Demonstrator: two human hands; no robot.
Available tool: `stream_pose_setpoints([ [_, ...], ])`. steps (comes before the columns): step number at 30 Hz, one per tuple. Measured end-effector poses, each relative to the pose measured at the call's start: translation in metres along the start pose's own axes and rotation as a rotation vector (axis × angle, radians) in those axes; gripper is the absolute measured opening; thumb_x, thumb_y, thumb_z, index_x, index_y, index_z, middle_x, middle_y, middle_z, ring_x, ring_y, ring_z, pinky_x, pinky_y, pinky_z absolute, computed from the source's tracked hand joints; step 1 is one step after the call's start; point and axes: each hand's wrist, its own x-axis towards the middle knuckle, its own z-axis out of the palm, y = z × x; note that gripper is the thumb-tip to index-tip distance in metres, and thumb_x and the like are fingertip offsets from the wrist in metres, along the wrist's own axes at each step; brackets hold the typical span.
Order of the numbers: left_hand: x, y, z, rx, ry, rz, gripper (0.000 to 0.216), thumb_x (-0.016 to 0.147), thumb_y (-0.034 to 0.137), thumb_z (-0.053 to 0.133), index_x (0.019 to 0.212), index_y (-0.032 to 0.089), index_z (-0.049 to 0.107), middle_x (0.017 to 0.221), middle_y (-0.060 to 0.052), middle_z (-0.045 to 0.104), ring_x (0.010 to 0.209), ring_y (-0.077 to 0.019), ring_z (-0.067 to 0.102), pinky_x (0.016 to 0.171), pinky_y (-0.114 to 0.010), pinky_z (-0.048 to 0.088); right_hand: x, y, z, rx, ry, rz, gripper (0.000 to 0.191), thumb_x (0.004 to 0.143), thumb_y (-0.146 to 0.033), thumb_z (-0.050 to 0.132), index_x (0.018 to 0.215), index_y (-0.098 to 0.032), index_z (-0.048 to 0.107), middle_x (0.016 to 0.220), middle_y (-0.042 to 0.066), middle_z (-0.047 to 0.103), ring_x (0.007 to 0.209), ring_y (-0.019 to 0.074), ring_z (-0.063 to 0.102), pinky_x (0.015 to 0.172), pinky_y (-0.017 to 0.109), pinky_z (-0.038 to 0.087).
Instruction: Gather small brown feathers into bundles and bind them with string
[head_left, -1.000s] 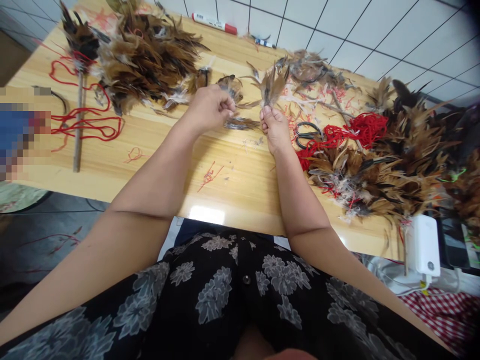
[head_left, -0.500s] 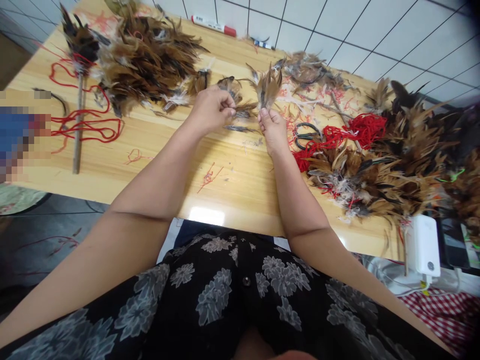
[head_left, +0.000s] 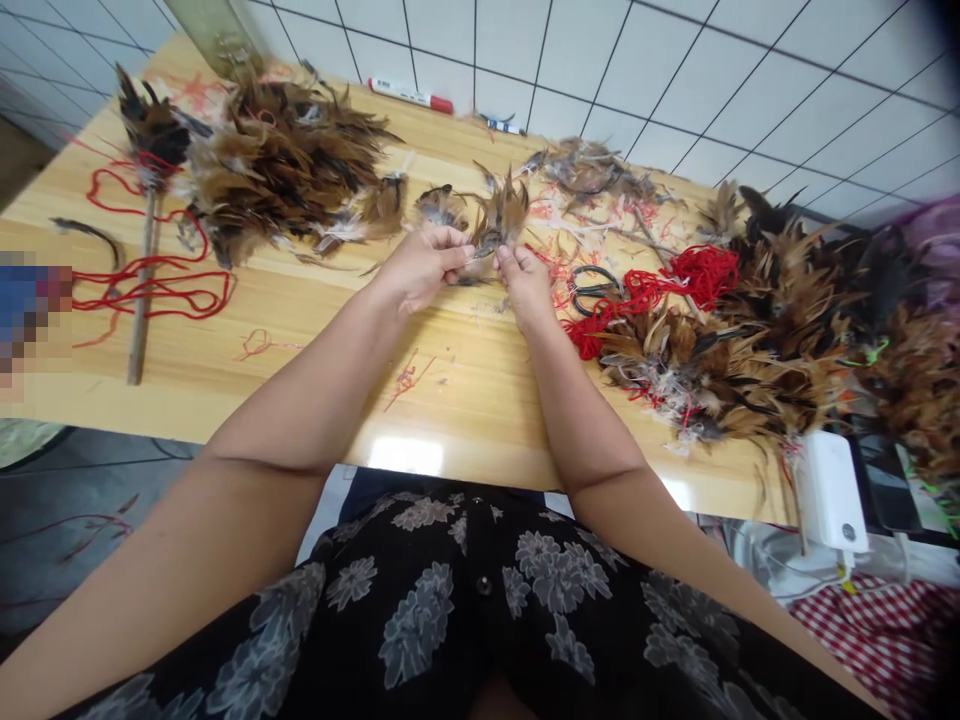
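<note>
My right hand is closed, thumb and fingers pinching the base of a small bunch of brown feathers whose tips point away from me. Close by on its left, my left hand is also closed in a pinch. A greyish feather shows at its fingertips, against the lower part of the bunch. Just beyond the left hand lie more loose feathers on the wooden table.
Large feather piles lie at left and right. Black-handled scissors and red yarn are right of my hands. A stick with feathers is at left, a marker by the wall, a white charger at the right edge.
My hands have come together, the left fingertips now meeting the lower part of the feather bunch in the right hand. The view has tilted up slightly.
</note>
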Motion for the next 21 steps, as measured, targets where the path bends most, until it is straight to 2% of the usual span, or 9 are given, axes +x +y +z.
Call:
stream_pose_setpoints([
  [7, -0.01, 0.0, 0.009, 0.103, -0.082, -0.014, 0.041, 0.102, -0.009, 0.081, 0.072, 0.016, 0.066, 0.068, 0.0, 0.069, 0.056, -0.0084, 0.058, 0.055, -0.016, 0.043, 0.001, 0.001, 0.005, 0.119, -0.045, 0.065, 0.062, 0.106, -0.08, 0.074, 0.079, -0.026, 0.059, 0.08, -0.001, 0.061, 0.086, 0.018, 0.062, 0.093, 0.035, 0.057],
  [11, -0.013, 0.005, 0.013, 0.131, -0.076, -0.02, 0.048, 0.115, -0.005, 0.069, 0.072, 0.016, 0.066, 0.066, -0.001, 0.068, 0.056, -0.0078, 0.061, 0.054, -0.015, 0.041, -0.001, -0.001, 0.005, 0.101, -0.038, 0.072, 0.06, 0.105, -0.078, 0.077, 0.079, -0.026, 0.06, 0.079, -0.002, 0.061, 0.085, 0.0176, 0.061, 0.091, 0.034, 0.056],
  [14, -0.014, 0.006, 0.012, 0.155, -0.095, -0.004, 0.049, 0.12, 0.001, 0.066, 0.073, 0.016, 0.068, 0.066, -0.002, 0.07, 0.057, -0.0079, 0.063, 0.055, -0.016, 0.042, -0.003, -0.006, 0.005, 0.081, -0.03, 0.084, 0.056, 0.108, -0.069, 0.078, 0.079, -0.026, 0.06, 0.079, -0.002, 0.061, 0.087, 0.0175, 0.062, 0.092, 0.033, 0.055],
  [17, -0.011, 0.001, 0.009, 0.217, -0.118, 0.02, 0.045, 0.112, 0.001, 0.079, 0.072, 0.017, 0.064, 0.067, -0.001, 0.071, 0.057, -0.008, 0.063, 0.055, -0.017, 0.041, -0.006, -0.01, 0.006, 0.062, -0.006, 0.093, 0.054, 0.11, -0.065, 0.077, 0.077, -0.025, 0.059, 0.076, -0.003, 0.06, 0.088, 0.0178, 0.062, 0.094, 0.033, 0.057],
  [21, -0.003, -0.009, 0.001, 0.27, -0.109, 0.045, 0.043, 0.095, 0.002, 0.092, 0.073, 0.02, 0.059, 0.068, 0.0, 0.071, 0.061, -0.0122, 0.065, 0.058, -0.021, 0.041, -0.01, -0.02, 0.005, 0.006, 0.022, 0.098, 0.06, 0.109, -0.077, 0.07, 0.079, -0.026, 0.059, 0.078, -0.002, 0.061, 0.089, 0.019, 0.064, 0.096, 0.036, 0.061],
])
